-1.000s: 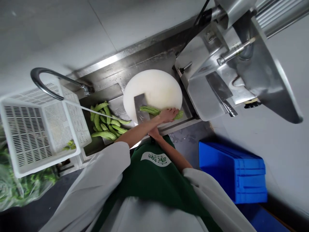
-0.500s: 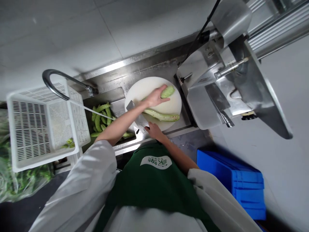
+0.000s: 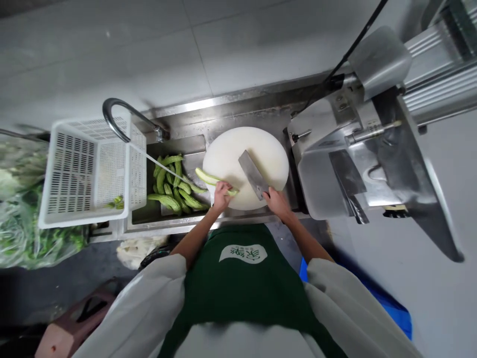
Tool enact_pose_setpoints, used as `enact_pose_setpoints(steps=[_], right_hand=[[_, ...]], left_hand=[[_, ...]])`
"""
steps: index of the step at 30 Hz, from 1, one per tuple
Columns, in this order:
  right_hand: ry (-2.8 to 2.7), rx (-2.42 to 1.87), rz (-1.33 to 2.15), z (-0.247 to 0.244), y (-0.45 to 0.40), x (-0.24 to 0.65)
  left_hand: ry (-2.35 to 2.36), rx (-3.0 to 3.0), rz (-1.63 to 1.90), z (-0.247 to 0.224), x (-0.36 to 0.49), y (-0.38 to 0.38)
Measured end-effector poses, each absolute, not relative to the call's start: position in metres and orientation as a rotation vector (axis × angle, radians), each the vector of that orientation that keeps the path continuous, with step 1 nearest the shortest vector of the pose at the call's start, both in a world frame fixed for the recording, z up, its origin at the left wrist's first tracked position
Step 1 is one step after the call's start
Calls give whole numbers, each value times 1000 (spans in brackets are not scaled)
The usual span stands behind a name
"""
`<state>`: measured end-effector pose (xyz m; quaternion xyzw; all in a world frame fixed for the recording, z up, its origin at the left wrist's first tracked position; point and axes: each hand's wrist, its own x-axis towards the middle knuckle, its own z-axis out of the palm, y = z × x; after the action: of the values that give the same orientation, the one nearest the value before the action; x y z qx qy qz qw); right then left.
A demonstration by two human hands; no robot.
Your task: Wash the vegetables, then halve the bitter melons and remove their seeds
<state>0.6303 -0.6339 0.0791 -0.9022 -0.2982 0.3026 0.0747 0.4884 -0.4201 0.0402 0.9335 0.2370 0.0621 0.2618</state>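
Observation:
My left hand is closed around a long pale-green gourd near the lower left edge of a round white cutting board. One end of the gourd reaches over the rim toward the sink; its other end shows beside my fingers. In my right hand is the handle of a cleaver, whose broad blade lies over the middle of the board, pointing up and left. Several ridged green gourds lie piled in the sink left of the board.
A white plastic basket stands over the sink's left side, a few green bits inside. The curved faucet arches above it. Right of the board stands a metal slicing machine with a second cleaver on it. Bagged greens lie far left.
The short green piece and the long cut gourd are gone from the board. My left hand has moved back and left, onto a gourd; the cleaver has swung right, over the board.

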Motion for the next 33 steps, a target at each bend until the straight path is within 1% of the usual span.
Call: enact_pose_setpoints(steps=[3, 6, 11, 23, 33], right_hand=[[-897, -2731, 909, 82, -623, 638], [-900, -2723, 910, 78, -619, 638], [-883, -2705, 908, 70, -620, 638], [-858, -2651, 910, 64, -622, 640], [-850, -2608, 910, 62, -624, 643]], left_hand=[[533, 2574, -105, 22, 484, -447], [370, 2606, -225, 27, 481, -460], [428, 2635, -201, 38, 483, -468], [339, 2739, -501, 40, 503, -468], [246, 2754, -511, 33, 517, -446]])
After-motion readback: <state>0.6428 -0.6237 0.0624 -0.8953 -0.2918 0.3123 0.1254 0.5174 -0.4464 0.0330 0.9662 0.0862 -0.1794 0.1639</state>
